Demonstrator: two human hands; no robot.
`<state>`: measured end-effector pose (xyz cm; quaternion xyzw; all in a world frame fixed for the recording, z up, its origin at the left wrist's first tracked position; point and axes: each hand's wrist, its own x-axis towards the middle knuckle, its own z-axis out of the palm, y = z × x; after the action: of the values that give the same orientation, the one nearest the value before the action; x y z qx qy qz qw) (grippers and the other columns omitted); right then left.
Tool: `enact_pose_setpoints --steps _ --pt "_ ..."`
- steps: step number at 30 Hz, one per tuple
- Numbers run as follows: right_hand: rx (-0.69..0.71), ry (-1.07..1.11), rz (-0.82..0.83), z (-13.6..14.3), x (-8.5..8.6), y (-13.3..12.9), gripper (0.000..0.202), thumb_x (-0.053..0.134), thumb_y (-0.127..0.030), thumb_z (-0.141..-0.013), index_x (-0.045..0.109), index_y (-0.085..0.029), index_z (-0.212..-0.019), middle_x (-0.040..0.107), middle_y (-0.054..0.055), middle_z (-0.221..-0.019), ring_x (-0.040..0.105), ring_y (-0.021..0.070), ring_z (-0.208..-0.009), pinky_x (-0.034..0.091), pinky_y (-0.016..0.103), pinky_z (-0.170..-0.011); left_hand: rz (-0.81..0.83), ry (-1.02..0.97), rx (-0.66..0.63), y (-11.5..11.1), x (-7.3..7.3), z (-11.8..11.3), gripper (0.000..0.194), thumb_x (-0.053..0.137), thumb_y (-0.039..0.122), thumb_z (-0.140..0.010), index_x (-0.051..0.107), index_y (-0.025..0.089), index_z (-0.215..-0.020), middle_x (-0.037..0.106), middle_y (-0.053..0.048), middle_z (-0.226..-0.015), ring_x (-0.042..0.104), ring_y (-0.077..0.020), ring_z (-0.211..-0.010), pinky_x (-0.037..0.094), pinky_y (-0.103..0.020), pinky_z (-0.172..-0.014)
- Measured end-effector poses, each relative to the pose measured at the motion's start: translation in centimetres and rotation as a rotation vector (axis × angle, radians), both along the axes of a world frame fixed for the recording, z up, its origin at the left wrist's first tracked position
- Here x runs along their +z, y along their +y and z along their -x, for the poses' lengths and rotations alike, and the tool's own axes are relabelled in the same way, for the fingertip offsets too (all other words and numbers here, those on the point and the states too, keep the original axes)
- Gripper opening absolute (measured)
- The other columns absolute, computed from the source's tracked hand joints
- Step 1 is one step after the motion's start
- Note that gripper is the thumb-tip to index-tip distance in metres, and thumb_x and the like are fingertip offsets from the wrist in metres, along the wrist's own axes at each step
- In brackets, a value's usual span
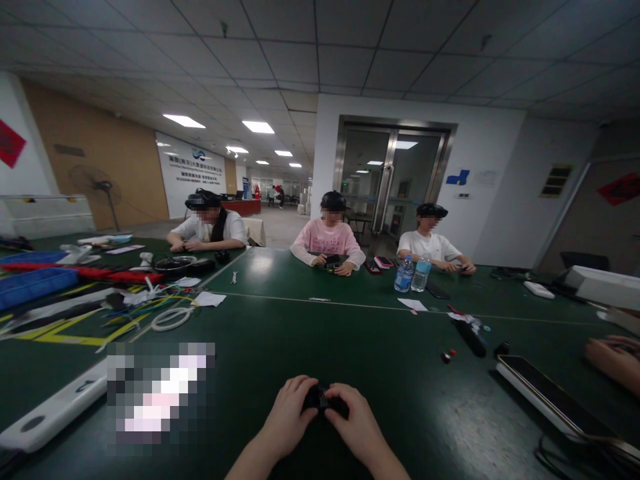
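Observation:
A small black object is held between both hands, low over the green table near its front edge. My left hand has its fingers and thumb closed on the object's left side. On the right side, my right hand grips it with thumb and bent fingers. The hands almost meet at the thumbs. The object's details are too small and dark to make out.
A white device and a blurred-out item lie left; cables and blue trays beyond. Two bottles stand across the table. A phone-like slab lies right, near another person's hand. Three people sit opposite.

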<state>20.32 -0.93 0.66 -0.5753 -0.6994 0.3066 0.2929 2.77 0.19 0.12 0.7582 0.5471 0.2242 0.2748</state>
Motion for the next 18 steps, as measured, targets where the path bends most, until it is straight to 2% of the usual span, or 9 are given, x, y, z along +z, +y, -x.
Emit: enact_pose_setpoints --steps 5,11,18 --pt "-0.010 -0.059 -0.056 0.38 -0.22 0.14 0.026 0.063 -0.024 -0.065 0.064 -0.026 -0.091 0.059 0.002 -0.111 0.050 0.0225 -0.110 0.033 0.035 -0.096 -0.029 0.018 -0.005 0.09 -0.08 -0.20 0.049 0.046 0.019 -0.070 0.050 0.021 -0.118 0.049 -0.004 -0.126 0.039 -0.0208 -0.119 0.028 -0.033 -0.102" --pt "-0.041 -0.109 -0.066 0.73 -0.54 0.35 0.019 0.062 -0.026 -0.068 0.063 -0.028 -0.086 0.061 0.000 -0.106 0.052 0.0211 -0.105 0.035 0.034 -0.093 -0.018 0.013 -0.005 -0.01 0.17 -0.19 0.047 0.047 0.020 -0.070 0.050 0.023 -0.117 0.051 -0.004 -0.125 0.040 -0.0212 -0.118 0.029 -0.034 -0.101" --pt "-0.022 -0.114 -0.038 0.74 0.07 -0.05 0.018 0.059 -0.024 -0.071 0.062 -0.028 -0.087 0.059 0.000 -0.110 0.049 0.0210 -0.110 0.032 0.035 -0.094 -0.018 -0.005 -0.015 -0.08 0.19 -0.12 0.042 0.047 0.023 -0.071 0.051 0.023 -0.113 0.052 -0.004 -0.123 0.041 -0.0215 -0.116 0.030 -0.034 -0.099"
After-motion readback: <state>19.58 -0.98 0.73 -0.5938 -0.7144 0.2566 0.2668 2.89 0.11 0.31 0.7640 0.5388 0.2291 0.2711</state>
